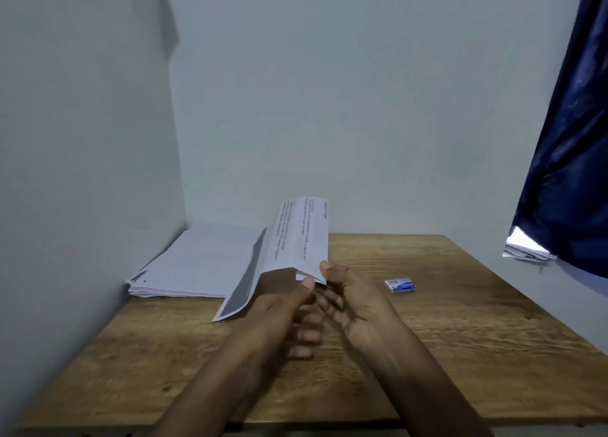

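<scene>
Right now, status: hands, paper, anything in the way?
Left hand, right hand pinch printed sheets at near edge. Sheets tilted up over table. Paper stack left, blue box right, neither blocking.

Two hands point(286, 308) point(353, 300); one folded paper point(296, 239); two paper stacks point(197, 262) point(526, 252); one blue box point(399, 285).

Left hand point(279, 311) and right hand point(355, 302) meet, thumbs pinching.

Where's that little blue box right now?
In the head view, the small blue box lies flat on the wooden table, just right of the right hand and not touching it, toward the dark blue curtain.
</scene>
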Available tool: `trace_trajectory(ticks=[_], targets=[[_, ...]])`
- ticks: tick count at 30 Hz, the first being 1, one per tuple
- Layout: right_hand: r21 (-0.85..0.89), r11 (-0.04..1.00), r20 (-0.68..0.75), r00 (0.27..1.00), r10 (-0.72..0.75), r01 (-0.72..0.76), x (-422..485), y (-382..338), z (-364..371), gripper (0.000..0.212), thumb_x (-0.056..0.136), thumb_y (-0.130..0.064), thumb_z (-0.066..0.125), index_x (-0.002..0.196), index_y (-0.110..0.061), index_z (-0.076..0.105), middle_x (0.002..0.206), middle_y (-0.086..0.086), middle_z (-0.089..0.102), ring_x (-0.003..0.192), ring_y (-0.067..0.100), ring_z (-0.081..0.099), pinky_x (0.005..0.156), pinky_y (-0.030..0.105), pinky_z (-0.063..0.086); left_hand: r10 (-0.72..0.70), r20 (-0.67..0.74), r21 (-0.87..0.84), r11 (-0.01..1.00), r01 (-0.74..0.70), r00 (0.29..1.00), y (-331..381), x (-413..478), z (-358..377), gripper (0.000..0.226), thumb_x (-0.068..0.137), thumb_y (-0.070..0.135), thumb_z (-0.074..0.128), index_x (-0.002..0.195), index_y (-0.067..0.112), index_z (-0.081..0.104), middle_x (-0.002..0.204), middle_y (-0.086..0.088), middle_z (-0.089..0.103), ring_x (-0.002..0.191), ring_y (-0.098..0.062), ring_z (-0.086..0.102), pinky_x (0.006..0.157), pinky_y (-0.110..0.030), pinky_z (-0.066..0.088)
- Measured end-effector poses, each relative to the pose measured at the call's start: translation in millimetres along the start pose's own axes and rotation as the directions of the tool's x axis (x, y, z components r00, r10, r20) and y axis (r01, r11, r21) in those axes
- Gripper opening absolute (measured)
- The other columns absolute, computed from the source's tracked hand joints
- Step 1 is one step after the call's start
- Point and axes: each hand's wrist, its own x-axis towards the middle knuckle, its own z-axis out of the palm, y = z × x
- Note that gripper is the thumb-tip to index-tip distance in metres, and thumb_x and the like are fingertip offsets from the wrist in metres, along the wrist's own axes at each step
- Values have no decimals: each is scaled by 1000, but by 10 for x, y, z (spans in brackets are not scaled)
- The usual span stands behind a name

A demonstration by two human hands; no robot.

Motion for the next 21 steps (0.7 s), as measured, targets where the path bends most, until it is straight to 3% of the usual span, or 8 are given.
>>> trace_trajectory(ticks=[4, 6, 9, 12, 18, 20, 21], targets=[[-87, 993, -28, 996, -82, 79, 8, 97, -2, 5, 87, -10, 70, 87, -11, 75, 63, -2, 74, 45, 7, 64, 38, 16, 40, -7, -32, -253, 967, -1, 999, -76, 199, -76, 44, 82, 44, 77, 111, 9, 75, 99, -9, 81, 77, -16, 78, 64, -31, 63], [-123, 987, -21, 994, -107, 104, 27, 128, -29, 5, 87, -10, 70, 87, -11, 75, 72, 3, 78, 54, 10, 68, 42, 18, 42, 4, -78, -328, 944, -29, 997, -89, 285, -100, 43, 77, 38, 83, 108, 9, 76, 96, -9, 81, 74, -16, 79, 63, -33, 64], [-176, 979, -41, 993, -109, 100, 89, 162, -76, 11, 86, -11, 73, 95, -6, 74, 86, 9, 80, 68, 14, 72, 50, 23, 43, 20, -81, -340, 939, -46, 997, -90, 384, -97, 36, 76, 32, 85, 104, 10, 77, 93, -12, 81, 74, -18, 79, 67, -36, 65], [-262, 960, -46, 993, -110, 94, 170, 174, -113, 15, 82, -15, 78, 95, -8, 75, 87, 7, 81, 77, 14, 71, 59, 26, 41, -6, -101, -358, 933, -31, 995, -74, 503, -125, 24, 80, 17, 82, 101, 8, 74, 84, -10, 81, 64, -16, 76, 58, -31, 64], [-348, 932, 114, 992, -60, 96, 378, 41, -185, 14, 83, -14, 80, 92, -5, 75, 80, 10, 78, 66, 14, 65, 51, 23, 44, 0, -99, -305, 952, -31, 995, 8, 798, -206, 18, 83, 8, 79, 100, 9, 71, 77, -9, 80, 56, -14, 74, 52, -26, 61], [-493, 833, 162, 967, -194, 250, 452, -21, -258, 15, 91, -20, 73, 87, -5, 75, 76, 8, 77, 65, 13, 65, 56, 24, 49, 32, -121, -279, 958, -65, 992, -8, 895, -241, 18, 85, 8, 78, 101, 9, 71, 72, -3, 79, 52, -10, 71, 53, -25, 61], [-657, 658, 194, 925, -325, 369, 500, -42, -323, 20, 94, -25, 68, 84, -9, 75, 75, 4, 77, 68, 12, 66, 59, 25, 50, 39, -145, -278, 957, -79, 989, -24, 943, -269, 18, 84, 7, 78, 100, 8, 70, 67, -1, 78, 49, -8, 69, 52, -24, 61]])
